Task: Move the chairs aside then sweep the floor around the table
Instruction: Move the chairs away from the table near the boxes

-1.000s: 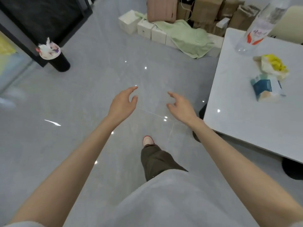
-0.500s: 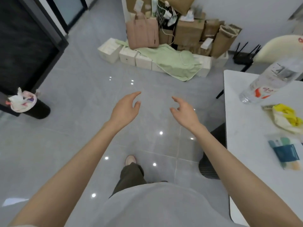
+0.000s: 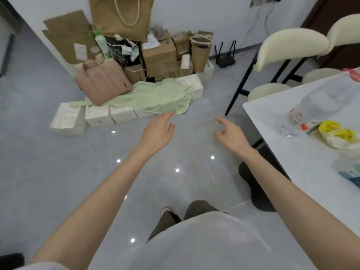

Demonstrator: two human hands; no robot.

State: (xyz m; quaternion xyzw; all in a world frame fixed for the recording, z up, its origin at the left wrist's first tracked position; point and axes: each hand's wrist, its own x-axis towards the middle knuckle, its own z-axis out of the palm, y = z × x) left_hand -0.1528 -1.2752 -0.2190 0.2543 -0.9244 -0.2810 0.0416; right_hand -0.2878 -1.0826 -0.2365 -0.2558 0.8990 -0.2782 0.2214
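Observation:
A cream padded chair [image 3: 288, 49] on black legs stands at the far end of the white table [image 3: 303, 160], on the right. A second cream chair back [image 3: 344, 28] shows at the upper right edge behind it. My left hand [image 3: 157, 131] and my right hand [image 3: 229, 133] are stretched out over the grey tiled floor [image 3: 58, 172], fingers loosely spread, holding nothing. Both hands are well short of the chairs. No broom is in sight.
On the table lie a clear plastic bottle [image 3: 315, 108], a yellow-and-white wrapper [image 3: 339, 135] and a blue packet [image 3: 352, 176]. Ahead, against the wall, stand cardboard boxes [image 3: 157, 55], a pink bag [image 3: 103, 82], a green cloth [image 3: 155, 98] and white foam blocks [image 3: 68, 119]. A dark table base [image 3: 255, 188] sits under the table.
The view has swung up and to the right: the pile of boxes is nearer and the chairs have come into sight. Both hands stay held out and empty.

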